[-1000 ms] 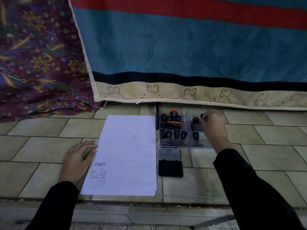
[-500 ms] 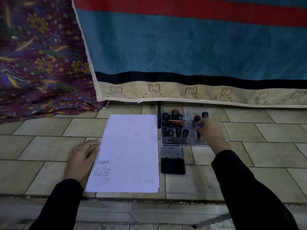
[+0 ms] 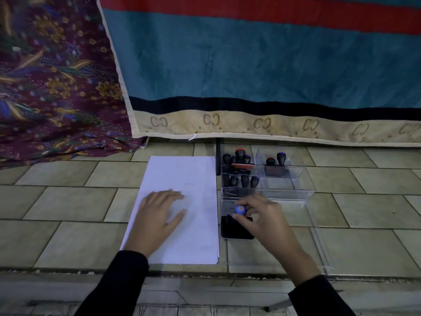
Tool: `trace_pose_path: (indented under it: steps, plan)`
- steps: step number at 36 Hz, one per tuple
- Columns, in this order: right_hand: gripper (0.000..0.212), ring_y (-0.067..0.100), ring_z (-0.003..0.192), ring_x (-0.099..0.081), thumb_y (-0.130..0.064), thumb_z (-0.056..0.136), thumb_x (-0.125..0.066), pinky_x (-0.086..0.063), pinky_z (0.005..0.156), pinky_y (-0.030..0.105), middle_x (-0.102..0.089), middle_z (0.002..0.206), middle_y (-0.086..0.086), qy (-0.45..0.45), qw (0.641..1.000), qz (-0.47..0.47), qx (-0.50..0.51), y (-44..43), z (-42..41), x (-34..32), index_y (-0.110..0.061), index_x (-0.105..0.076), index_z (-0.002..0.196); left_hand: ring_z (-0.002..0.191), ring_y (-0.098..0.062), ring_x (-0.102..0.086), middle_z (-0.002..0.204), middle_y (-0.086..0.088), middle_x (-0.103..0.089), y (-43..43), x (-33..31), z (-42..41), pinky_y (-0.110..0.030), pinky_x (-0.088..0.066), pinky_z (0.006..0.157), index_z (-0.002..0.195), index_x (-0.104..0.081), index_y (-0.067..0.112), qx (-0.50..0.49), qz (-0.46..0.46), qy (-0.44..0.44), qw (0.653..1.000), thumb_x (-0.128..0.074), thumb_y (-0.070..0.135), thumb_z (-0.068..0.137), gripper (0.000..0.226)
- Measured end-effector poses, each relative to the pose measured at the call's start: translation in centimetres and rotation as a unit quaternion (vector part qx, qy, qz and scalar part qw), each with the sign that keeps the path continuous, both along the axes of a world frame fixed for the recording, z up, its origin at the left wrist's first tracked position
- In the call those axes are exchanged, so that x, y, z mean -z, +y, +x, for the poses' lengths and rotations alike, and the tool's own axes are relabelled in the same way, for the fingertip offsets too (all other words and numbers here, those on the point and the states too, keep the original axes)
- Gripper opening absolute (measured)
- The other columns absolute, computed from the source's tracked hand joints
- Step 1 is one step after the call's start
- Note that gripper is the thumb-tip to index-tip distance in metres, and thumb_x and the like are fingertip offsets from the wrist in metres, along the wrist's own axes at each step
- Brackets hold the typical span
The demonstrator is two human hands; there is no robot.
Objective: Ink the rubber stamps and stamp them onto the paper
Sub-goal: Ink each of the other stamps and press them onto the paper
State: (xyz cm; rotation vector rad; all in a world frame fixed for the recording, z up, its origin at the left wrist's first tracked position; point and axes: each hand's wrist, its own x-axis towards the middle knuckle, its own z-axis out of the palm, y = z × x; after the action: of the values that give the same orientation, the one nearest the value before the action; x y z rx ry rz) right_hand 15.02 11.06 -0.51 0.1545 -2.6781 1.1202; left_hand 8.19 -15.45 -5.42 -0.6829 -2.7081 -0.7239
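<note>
A white sheet of paper lies on the tiled floor. My left hand rests flat on its lower middle with fingers spread. My right hand pinches a blue-capped rubber stamp over the open black ink pad, whose lid stands open behind it. A clear divided box beyond the pad holds several black-handled stamps, some with orange or blue caps.
A teal, red and cream blanket hangs across the back, its hem reaching the floor just behind the box. A purple patterned cloth is heaped at the left. A floor step edge runs near me.
My right hand left the box with a blue-capped stamp and came down to the ink pad. My left hand slid from the paper's left edge onto the sheet.
</note>
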Motion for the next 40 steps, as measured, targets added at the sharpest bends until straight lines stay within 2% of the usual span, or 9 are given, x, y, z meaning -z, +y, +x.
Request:
trace_pose_path:
  steps: [3,6,12,25,28,30,33,37,40]
  plan:
    - [0.021,0.005,0.071,-0.063,-0.012,0.072,-0.08,-0.053,0.07,0.023,-0.063,0.087,-0.007,0.012,1.0,0.007,-0.004,-0.3,0.3,0.6,-0.013,-0.07,0.09,0.125,-0.004,-0.044,0.128,0.018,-0.056,3.1,0.0,1.1,-0.028,-0.024,0.109,0.125,-0.056,0.033,0.064,-0.018,-0.034,0.997,-0.046,0.068,0.087,0.052]
    - [0.025,0.005,0.07,-0.062,-0.013,0.072,-0.08,-0.052,0.069,0.021,-0.061,0.087,-0.008,0.017,1.0,0.017,-0.013,-0.4,0.4,0.6,-0.014,-0.069,0.094,0.125,-0.002,-0.041,0.13,0.02,-0.053,5.3,0.5,1.7,-0.031,-0.024,0.11,0.127,-0.054,0.035,0.093,-0.03,-0.05,0.994,-0.045,0.078,0.081,0.064]
    - [0.026,0.005,0.076,-0.063,-0.011,0.074,-0.077,-0.053,0.074,0.02,-0.064,0.093,-0.003,0.016,0.999,0.029,-0.037,-0.7,0.6,0.7,-0.013,-0.07,0.099,0.113,-0.005,-0.048,0.116,0.02,-0.057,7.3,1.3,1.8,-0.022,-0.027,0.099,0.115,-0.062,0.033,0.112,-0.027,-0.045,0.992,-0.054,0.077,0.072,0.062]
    - [0.025,0.01,0.079,-0.065,-0.007,0.074,-0.077,-0.056,0.075,0.029,-0.066,0.092,0.0,0.017,1.0,0.013,-0.013,-0.8,0.6,0.8,-0.01,-0.072,0.099,0.115,-0.004,-0.046,0.121,0.023,-0.053,7.3,1.5,1.8,-0.023,-0.028,0.1,0.116,-0.061,0.037,0.108,-0.021,-0.055,0.992,-0.054,0.078,0.071,0.062]
    - [0.026,0.011,0.078,-0.067,-0.01,0.075,-0.077,-0.055,0.077,0.022,-0.066,0.094,-0.001,0.005,1.0,-0.004,-0.001,-0.8,0.2,0.4,-0.012,-0.071,0.101,0.116,0.008,-0.042,0.123,0.031,-0.05,6.5,0.9,1.8,-0.017,-0.026,0.101,0.121,-0.057,0.041,0.083,0.055,-0.077,0.992,-0.054,0.08,0.072,0.063]
    - [0.026,0.006,0.077,-0.067,-0.01,0.075,-0.077,-0.054,0.076,0.017,-0.066,0.096,-0.003,0.015,0.999,-0.029,-0.002,-1.1,-0.2,-0.1,-0.013,-0.071,0.1,0.118,0.012,-0.041,0.123,0.035,-0.049,5.0,0.4,1.3,-0.015,-0.028,0.1,0.123,-0.056,0.04,0.042,0.13,-0.09,0.987,-0.054,0.075,0.078,0.057]
    - [0.028,0.001,0.076,-0.065,-0.009,0.077,-0.075,-0.054,0.077,0.014,-0.065,0.099,-0.004,0.031,0.998,-0.045,-0.02,-2.7,-1.4,-0.8,-0.013,-0.07,0.103,0.118,0.003,-0.048,0.123,0.025,-0.055,1.3,-0.2,0.0,-0.022,-0.036,0.099,0.122,-0.058,0.035,-0.025,0.186,-0.092,0.978,-0.053,0.056,0.092,0.037]
    - [0.025,0.0,0.075,-0.064,-0.011,0.083,-0.069,-0.049,0.077,0.008,-0.063,0.101,-0.001,0.033,0.995,-0.049,-0.079,-6.6,-3.6,-1.2,-0.013,-0.068,0.108,0.108,-0.017,-0.058,0.118,0.006,-0.063,-5.0,0.3,-2.6,-0.033,-0.044,0.094,0.117,-0.065,0.02,-0.117,0.142,-0.053,0.982,-0.056,0.019,0.097,0.022]
    - [0.023,0.016,0.08,-0.067,-0.01,0.086,-0.065,-0.052,0.078,0.019,-0.062,0.102,0.006,0.022,0.992,-0.043,-0.119,-10.2,-5.5,-0.9,-0.008,-0.066,0.109,0.118,-0.027,-0.054,0.122,-0.002,-0.064,-8.3,1.3,-3.8,-0.048,-0.041,0.101,0.114,-0.068,0.018,-0.16,0.08,-0.081,0.981,-0.052,0.024,0.097,0.024]
